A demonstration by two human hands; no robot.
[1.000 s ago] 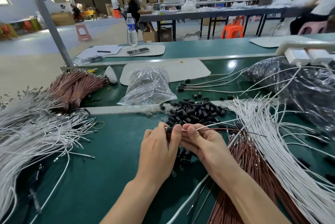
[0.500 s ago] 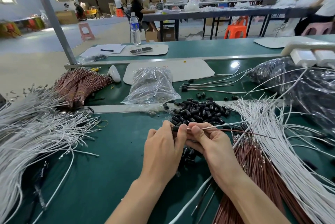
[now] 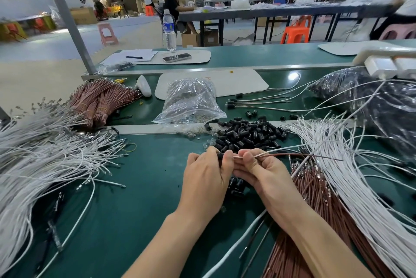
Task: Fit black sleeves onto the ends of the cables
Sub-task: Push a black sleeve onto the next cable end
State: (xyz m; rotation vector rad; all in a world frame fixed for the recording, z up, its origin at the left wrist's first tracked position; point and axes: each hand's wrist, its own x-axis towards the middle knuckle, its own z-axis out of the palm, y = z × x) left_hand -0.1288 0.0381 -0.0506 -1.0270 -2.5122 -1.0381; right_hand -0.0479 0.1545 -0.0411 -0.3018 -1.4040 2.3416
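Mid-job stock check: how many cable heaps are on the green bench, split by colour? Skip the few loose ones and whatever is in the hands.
Thin white cable heaps: 2, the left white heap and the right white heap
Thin brown cable heaps: 2, the banded brown bundles at back left and the loose brown heap at near right
Total: 4

Operator body in view: a bare left hand (image 3: 207,178) and a bare right hand (image 3: 263,174), each continuing into a bare forearm (left forearm (image 3: 162,244), right forearm (image 3: 315,237)) that extends to the lower frame edge. Visible thumbnails are short.
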